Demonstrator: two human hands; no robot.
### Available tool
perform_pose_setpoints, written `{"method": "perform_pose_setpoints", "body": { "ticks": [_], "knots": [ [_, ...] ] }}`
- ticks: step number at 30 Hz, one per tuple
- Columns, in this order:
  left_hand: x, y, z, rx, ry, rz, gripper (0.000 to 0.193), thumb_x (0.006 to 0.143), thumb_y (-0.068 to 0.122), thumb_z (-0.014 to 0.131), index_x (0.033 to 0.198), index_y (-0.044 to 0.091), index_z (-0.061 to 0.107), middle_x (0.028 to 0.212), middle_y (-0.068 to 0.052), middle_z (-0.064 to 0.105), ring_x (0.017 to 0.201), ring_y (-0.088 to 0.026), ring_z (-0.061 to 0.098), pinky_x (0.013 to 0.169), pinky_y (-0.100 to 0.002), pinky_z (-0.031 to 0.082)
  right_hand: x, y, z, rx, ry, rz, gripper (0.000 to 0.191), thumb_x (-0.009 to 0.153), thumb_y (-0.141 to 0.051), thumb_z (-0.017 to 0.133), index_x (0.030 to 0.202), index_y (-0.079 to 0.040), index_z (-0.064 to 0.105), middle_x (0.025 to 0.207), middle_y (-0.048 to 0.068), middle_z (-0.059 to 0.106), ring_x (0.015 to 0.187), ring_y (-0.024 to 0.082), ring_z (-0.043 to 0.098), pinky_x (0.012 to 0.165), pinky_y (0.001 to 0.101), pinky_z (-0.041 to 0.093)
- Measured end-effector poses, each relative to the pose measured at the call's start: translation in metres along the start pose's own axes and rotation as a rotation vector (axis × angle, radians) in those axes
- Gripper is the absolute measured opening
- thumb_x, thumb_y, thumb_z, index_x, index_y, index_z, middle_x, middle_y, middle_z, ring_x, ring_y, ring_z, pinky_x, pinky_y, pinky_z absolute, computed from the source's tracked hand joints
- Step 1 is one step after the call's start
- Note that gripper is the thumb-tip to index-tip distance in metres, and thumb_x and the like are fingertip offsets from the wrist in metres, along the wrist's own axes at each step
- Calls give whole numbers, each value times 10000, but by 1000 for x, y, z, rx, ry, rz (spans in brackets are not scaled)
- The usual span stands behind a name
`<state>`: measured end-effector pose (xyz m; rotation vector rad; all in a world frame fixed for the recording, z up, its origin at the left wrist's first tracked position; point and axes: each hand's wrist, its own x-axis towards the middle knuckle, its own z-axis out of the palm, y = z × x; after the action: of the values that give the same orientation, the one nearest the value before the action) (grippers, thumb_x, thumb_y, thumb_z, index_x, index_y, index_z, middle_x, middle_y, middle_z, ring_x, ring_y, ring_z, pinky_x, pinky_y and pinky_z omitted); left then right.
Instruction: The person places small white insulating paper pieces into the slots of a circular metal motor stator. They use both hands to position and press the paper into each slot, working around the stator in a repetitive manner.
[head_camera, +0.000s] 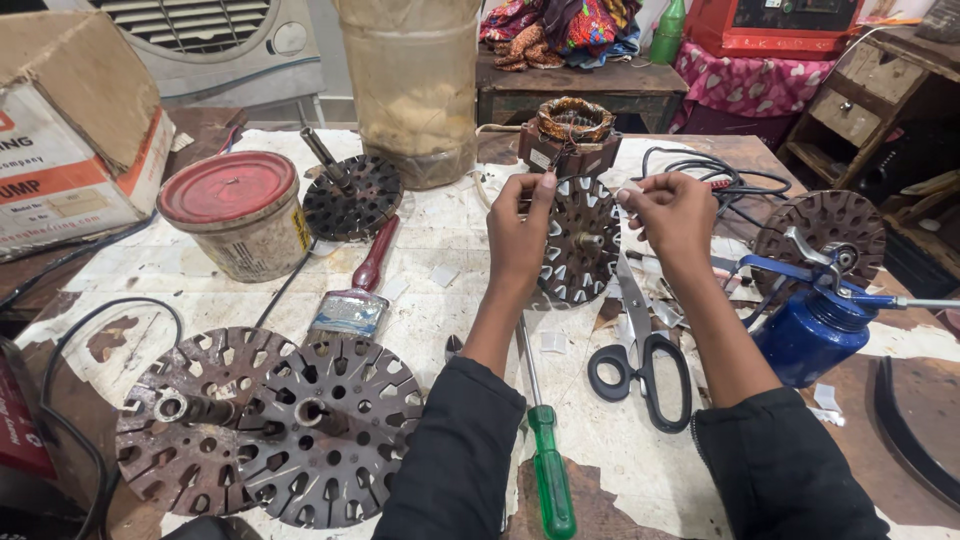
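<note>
Slotted metal disc (580, 240): it stands tilted on the table (440, 250) between your two hands, its slotted face toward you, a short shaft at its middle.
Left hand (520, 235): your fingers are curled closed, the thumb and forefinger pinched at the disc's upper left rim; what they pinch is too small to tell.
Right hand (675, 215): your fingers are bent and pinched together just beside the disc's upper right rim, on something thin that you cannot make out.
Behind your fingertips: a copper-wound coil (572, 125) sits just past the disc.
Below your right hand: black-handled scissors (640, 350) lie closed on the table, blades pointing up toward your fingers.
Below your left wrist: a green-handled screwdriver (545, 440) lies along your forearm.
Right of your right hand: a blue oil can (810, 330) stands near, with another slotted disc (820, 235) behind it.
Left of your left hand: a red-handled brush (360, 285), a red-lidded tin (240, 210) and a disc with a long shaft (350, 195).
Well apart, lower left: two overlapping rusty discs (270, 425).
</note>
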<state>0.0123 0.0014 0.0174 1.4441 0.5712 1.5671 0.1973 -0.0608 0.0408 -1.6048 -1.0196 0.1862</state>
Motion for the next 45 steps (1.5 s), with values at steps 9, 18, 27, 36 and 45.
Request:
{"method": "perform_pose_setpoints", "body": {
  "ticks": [9,18,27,36,45],
  "knots": [
    [-3,10,-2,-62,-40,-12,336,1066,300,510,1089,24,699,923,-5,681,839,-84,555,785,-267,467,9,-41,-15,292,-494,-64,190,937,-20,670,1092,76,723,887,111,763,755,142,756,689,252,623],
    [0,4,-2,-91,-24,-98,386,1072,337,517,1066,8,718,836,-1,654,773,-70,529,726,-263,460,-4,-65,-9,259,-541,-39,179,916,16,666,1093,27,690,875,117,735,748,169,748,658,264,612],
    [3,-1,-1,-17,83,-38,449,1073,360,483,941,7,727,819,-19,674,790,-89,563,764,-281,468,1,-58,-13,261,-424,-69,166,935,40,656,1091,74,699,890,154,746,771,183,752,653,258,609],
    [3,-7,2,25,127,-107,466,1066,378,490,911,8,727,807,-61,688,785,-142,605,773,-301,487,23,17,-9,36,-102,-7,381,950,-10,601,1324,21,539,1000,165,757,837,238,774,679,322,626],
    [-4,21,-15,1011,151,-150,189,915,192,699,1090,123,721,1066,-79,662,939,-247,648,789,-387,474,22,86,-8,-799,-238,56,293,918,-255,735,1141,-68,772,1089,273,711,1070,444,660,963,515,513]
  ]
}}
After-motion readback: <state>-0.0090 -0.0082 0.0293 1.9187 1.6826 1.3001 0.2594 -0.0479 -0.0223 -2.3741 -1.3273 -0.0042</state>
